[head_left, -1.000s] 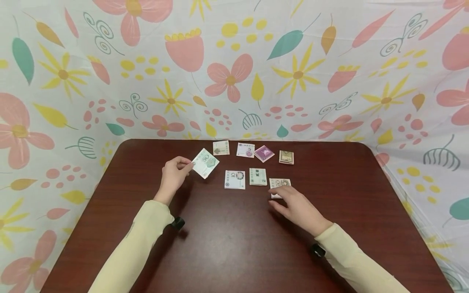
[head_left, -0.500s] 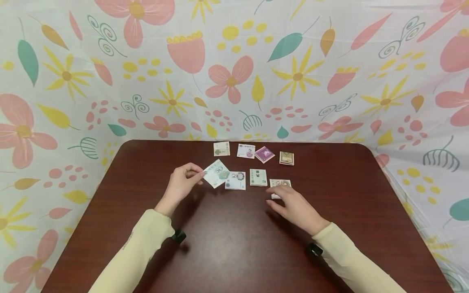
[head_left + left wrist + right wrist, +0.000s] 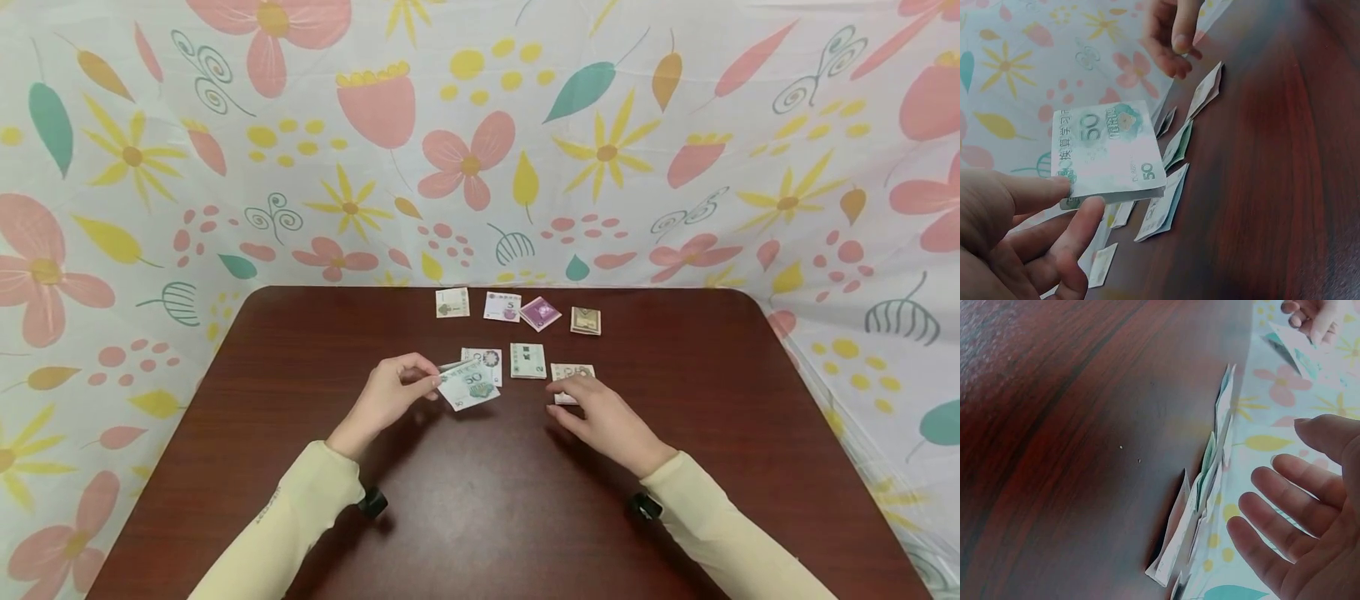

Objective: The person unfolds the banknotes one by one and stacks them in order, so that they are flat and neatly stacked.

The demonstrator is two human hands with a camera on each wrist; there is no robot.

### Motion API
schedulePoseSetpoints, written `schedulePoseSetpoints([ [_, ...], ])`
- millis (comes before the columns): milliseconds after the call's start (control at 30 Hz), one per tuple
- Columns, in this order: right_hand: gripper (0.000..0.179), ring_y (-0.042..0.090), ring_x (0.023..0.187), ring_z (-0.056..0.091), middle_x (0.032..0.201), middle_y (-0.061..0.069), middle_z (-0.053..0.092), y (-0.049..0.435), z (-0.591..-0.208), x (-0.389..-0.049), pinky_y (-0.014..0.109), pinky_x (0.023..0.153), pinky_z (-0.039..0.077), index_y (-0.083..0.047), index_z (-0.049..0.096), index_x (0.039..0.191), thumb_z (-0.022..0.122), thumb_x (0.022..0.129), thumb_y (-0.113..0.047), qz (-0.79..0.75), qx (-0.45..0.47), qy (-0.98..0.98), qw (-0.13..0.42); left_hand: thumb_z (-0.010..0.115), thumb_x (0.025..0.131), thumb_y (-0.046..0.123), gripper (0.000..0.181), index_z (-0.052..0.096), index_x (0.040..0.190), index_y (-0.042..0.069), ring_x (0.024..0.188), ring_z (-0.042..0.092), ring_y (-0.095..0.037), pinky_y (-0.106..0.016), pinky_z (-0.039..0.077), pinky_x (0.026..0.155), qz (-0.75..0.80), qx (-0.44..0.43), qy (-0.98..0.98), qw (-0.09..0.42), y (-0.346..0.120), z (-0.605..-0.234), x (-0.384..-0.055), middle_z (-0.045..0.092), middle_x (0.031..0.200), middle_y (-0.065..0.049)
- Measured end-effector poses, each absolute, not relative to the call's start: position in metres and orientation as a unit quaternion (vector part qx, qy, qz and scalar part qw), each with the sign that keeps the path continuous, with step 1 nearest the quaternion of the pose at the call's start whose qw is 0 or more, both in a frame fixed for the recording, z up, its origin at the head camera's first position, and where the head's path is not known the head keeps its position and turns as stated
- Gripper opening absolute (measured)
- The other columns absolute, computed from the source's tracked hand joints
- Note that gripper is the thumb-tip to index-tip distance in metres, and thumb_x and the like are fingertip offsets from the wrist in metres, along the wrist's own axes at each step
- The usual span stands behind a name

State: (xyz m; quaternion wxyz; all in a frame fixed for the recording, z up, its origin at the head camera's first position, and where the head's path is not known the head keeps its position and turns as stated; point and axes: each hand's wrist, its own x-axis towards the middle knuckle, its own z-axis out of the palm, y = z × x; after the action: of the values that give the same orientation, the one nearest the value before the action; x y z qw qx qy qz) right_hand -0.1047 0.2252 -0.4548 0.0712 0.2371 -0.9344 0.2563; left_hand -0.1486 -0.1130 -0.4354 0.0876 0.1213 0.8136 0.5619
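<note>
The left hand (image 3: 386, 400) pinches the 50 note (image 3: 471, 390), left of the right hand (image 3: 607, 419) (itself relaxed).

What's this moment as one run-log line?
left hand: pinches 50 note above table | right hand: empty, partly covering brown note in head view | 2 note: on table, untouched

White note (image 3: 492, 358) partly hidden behind the fifty note (image 3: 471, 389), brownish note (image 3: 562, 369) partly covered by the right hand (image 3: 609, 421), sleeves (image 3: 288, 517) cut off below, gold note (image 3: 586, 322) too small to read
</note>
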Motion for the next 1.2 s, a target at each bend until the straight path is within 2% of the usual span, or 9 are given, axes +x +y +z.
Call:
schedulePoseSetpoints([
  [100,0.024,0.023,0.105,0.068,0.111,0.009,0.073,0.225,-0.455,-0.105,0.044,0.094,0.056,-0.005,0.073,0.114,0.080,0.093,-0.015,0.257,0.236,-0.935,0.069,0.073,0.096,0.002,0.004,0.074,0.100,0.001,0.082,0.075,-0.043,-0.035,0.057,0.073,0.562,0.133,0.810,0.103,-0.109,-0.437,-0.147,0.076,0.093,-0.014],
  [200,0.024,0.024,0.105,0.068,0.111,0.008,0.073,0.225,-0.455,-0.105,0.044,0.094,0.056,-0.005,0.073,0.115,0.079,0.093,-0.015,0.256,0.235,-0.935,0.065,0.074,0.095,0.004,0.003,0.075,0.098,0.003,0.084,0.074,-0.036,-0.036,0.056,0.076,0.540,0.155,0.821,0.103,-0.106,-0.437,-0.144,0.075,0.106,-0.016],
  [300,0.025,0.024,0.105,0.068,0.111,0.008,0.073,0.225,-0.454,-0.104,0.044,0.093,0.056,-0.005,0.073,0.115,0.079,0.094,-0.016,0.255,0.233,-0.936,0.059,0.076,0.095,0.008,0.004,0.076,0.097,0.004,0.079,0.073,-0.035,-0.036,0.056,0.075,0.515,0.173,0.833,0.104,-0.103,-0.436,-0.141,0.074,0.104,-0.014],
  [433,0.026,0.024,0.106,0.067,0.112,0.008,0.073,0.225,-0.453,-0.105,0.044,0.094,0.056,-0.005,0.073,0.116,0.079,0.094,-0.017,0.254,0.234,-0.937,0.058,0.075,0.096,0.009,0.006,0.075,0.097,0.004,0.064,0.069,-0.038,-0.038,0.057,0.064,0.508,0.183,0.833,0.121,-0.099,-0.438,-0.139,0.074,0.085,-0.016],
  [533,0.026,0.023,0.108,0.068,0.113,0.008,0.073,0.225,-0.453,-0.105,0.044,0.095,0.056,-0.005,0.073,0.116,0.079,0.093,-0.017,0.252,0.232,-0.938,0.060,0.075,0.096,0.009,0.005,0.077,0.096,0.005,0.059,0.065,-0.031,-0.035,0.055,0.059,0.507,0.191,0.830,0.134,-0.096,-0.438,-0.136,0.074,0.084,-0.019],
  [667,0.026,0.024,0.108,0.068,0.114,0.007,0.073,0.226,-0.453,-0.105,0.045,0.095,0.056,-0.006,0.073,0.117,0.080,0.093,-0.016,0.254,0.227,-0.939,0.052,0.076,0.095,0.010,0.004,0.079,0.093,0.008,0.055,0.059,-0.022,-0.027,0.050,0.055,0.504,0.202,0.827,0.145,-0.091,-0.439,-0.132,0.076,0.085,-0.012],
  [867,0.026,0.023,0.109,0.068,0.114,0.005,0.074,0.226,-0.455,-0.107,0.044,0.095,0.056,-0.006,0.073,0.118,0.079,0.094,-0.012,0.285,0.235,-0.929,0.037,0.077,0.094,0.009,0.004,0.080,0.092,0.006,0.054,0.057,-0.019,-0.024,0.047,0.053,0.514,0.230,0.810,0.164,-0.083,-0.440,-0.128,0.076,0.083,-0.004],
  [1000,0.028,0.023,0.110,0.068,0.116,0.005,0.074,0.225,-0.457,-0.109,0.045,0.095,0.055,-0.006,0.072,0.121,0.077,0.094,-0.006,0.318,0.251,-0.914,0.015,0.077,0.094,0.008,0.004,0.080,0.092,0.006,0.054,0.057,-0.021,-0.024,0.046,0.052,0.513,0.245,0.802,0.182,-0.078,-0.441,-0.126,0.076,0.082,-0.003],
  [1200,0.038,0.026,0.122,0.065,0.128,0.006,0.071,0.220,-0.455,-0.109,0.047,0.103,0.051,-0.007,0.069,0.132,0.071,0.095,0.002,0.333,0.293,-0.896,-0.031,0.076,0.095,0.009,0.005,0.081,0.093,0.009,0.057,0.060,-0.037,-0.023,0.046,0.051,0.504,0.263,0.797,0.204,-0.070,-0.442,-0.124,0.076,0.082,0.002],
])
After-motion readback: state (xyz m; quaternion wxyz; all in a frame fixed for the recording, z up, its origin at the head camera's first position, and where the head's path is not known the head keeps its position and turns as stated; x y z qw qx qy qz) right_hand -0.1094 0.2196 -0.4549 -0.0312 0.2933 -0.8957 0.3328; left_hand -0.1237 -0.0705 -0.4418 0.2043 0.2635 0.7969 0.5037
